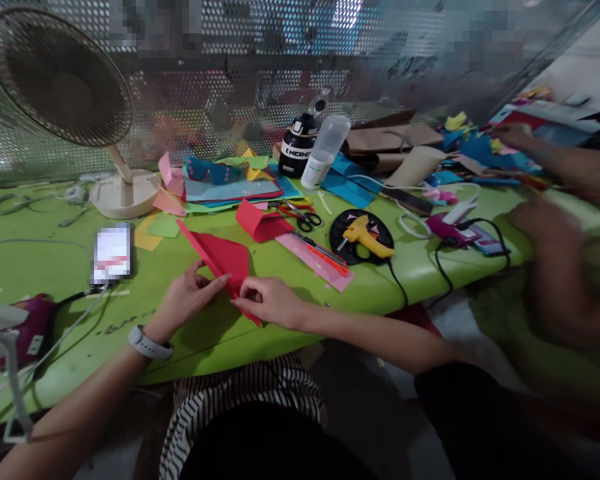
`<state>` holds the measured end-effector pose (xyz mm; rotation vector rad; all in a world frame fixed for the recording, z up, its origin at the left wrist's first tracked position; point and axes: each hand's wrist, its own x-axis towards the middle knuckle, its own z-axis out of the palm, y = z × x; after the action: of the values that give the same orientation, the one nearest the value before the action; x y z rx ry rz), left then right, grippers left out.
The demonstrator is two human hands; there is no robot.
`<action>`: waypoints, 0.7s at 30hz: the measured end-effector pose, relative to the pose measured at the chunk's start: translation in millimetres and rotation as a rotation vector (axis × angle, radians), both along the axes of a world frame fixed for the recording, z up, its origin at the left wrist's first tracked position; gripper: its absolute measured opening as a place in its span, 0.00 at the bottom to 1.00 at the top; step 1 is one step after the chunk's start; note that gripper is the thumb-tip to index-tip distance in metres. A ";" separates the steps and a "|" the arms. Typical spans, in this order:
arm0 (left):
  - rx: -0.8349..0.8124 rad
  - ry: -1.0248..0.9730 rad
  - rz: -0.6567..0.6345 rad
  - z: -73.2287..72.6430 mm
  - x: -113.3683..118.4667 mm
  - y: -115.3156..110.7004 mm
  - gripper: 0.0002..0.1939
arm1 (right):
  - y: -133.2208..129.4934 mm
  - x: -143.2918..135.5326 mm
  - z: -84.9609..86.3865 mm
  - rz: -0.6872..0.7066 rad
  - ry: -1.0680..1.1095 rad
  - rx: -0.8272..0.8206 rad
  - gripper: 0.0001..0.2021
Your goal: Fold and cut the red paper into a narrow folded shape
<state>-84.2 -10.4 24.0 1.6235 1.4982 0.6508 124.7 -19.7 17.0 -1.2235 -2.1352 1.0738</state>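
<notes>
A red paper is being held between two hands over the near part of the green table; whether any of its weight is being borne by the tabletop cannot be told; its long folded strip is being pinched by the left hand, with the thumb being laid on top; the strip's lower end is being gripped by the bent fingers and thumb of the right hand; both grips are being closed on the one paper.

By its look, the paper is being judged light, thin and slightly stiff; a dry, unslippery face is seemingly being offered to the fingers; tearing is being counted a small risk, stray creasing a greater one; the surest hold is being offered by the folded strip, where strength is presumably being lent by doubled layers; the wide flap is being judged easier to dent if squeezed.

Beyond it, a curled red piece is being seen near the scissors; farther right, a yellow glue gun is being supported by a black dish.
</notes>
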 end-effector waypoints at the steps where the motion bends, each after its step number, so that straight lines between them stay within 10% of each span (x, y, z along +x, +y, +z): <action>1: -0.005 -0.007 -0.005 0.6 2.9 2.2 0.32 | -1.7 -3.7 -0.2 0.018 -0.029 0.046 0.07; 7: 0.025 0.043 0.066 8.7 0.3 20.6 0.34 | 21.3 20.7 19.5 0.013 0.018 0.151 0.15; 13: -0.022 0.074 -0.010 1.8 -24.0 44.0 0.23 | 105.5 113.1 42.2 -0.612 -0.522 0.356 0.10; 21: 0.102 0.201 -0.084 -5.9 -39.3 46.0 0.23 | 155.6 135.6 14.2 -0.466 -0.864 0.109 0.10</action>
<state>-123.5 35.6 18.0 1.8654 1.5508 0.5374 260.3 135.9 31.2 -2.2589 -2.2064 0.2140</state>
